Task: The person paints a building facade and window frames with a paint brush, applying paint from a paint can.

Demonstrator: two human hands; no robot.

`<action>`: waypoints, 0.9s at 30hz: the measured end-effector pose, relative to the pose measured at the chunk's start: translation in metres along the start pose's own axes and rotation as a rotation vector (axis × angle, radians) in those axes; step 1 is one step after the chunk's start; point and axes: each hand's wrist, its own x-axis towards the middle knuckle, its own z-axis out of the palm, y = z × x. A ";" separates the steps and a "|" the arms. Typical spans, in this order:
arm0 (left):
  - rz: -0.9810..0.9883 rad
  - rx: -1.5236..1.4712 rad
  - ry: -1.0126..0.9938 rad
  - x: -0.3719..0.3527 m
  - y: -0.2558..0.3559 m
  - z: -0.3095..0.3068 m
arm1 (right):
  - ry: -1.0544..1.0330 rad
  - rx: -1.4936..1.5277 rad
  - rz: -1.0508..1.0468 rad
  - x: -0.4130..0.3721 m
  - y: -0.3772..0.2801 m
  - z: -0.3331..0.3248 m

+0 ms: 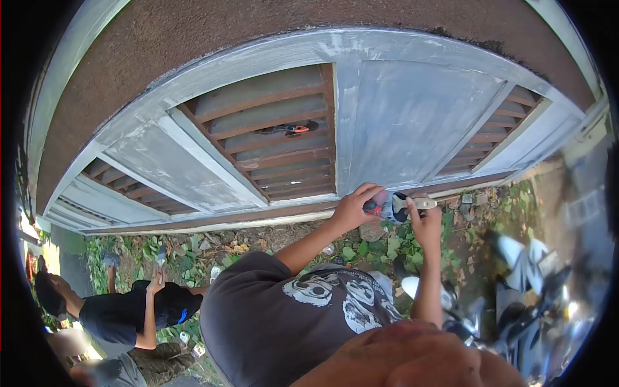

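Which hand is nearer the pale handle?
Right. The right hand grips the pale handle; the left hand is away from it, farther left in view, holding a small container.

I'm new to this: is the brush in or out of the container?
Seemingly in: the brush pokes into the container, bristles hidden.

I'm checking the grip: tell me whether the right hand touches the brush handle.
Touching. The head view shows the right hand gripping the brush handle, fingers against it.
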 end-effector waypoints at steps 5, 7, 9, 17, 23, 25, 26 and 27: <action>0.003 0.069 0.064 -0.014 -0.023 -0.002 | -0.005 0.044 0.112 -0.001 -0.022 0.014; 0.009 0.082 0.070 -0.018 -0.021 -0.011 | 0.000 0.012 0.071 -0.002 -0.027 0.014; -0.021 0.091 0.067 -0.024 -0.021 -0.013 | 0.037 -0.040 0.065 -0.005 -0.023 0.016; -0.061 0.179 0.162 -0.030 -0.033 -0.017 | 0.239 -0.017 0.095 -0.003 -0.024 0.028; -0.087 0.234 0.148 -0.018 -0.041 -0.009 | 0.273 -0.129 0.079 -0.004 -0.012 0.023; -0.079 0.201 0.137 -0.011 -0.042 -0.005 | 0.276 -0.155 0.077 -0.003 -0.018 0.015; -0.085 0.182 0.134 -0.007 -0.036 -0.005 | 0.284 -0.152 0.109 -0.003 -0.021 0.012; -0.093 0.165 0.128 -0.001 -0.027 -0.006 | 0.292 -0.147 0.146 -0.004 -0.022 0.010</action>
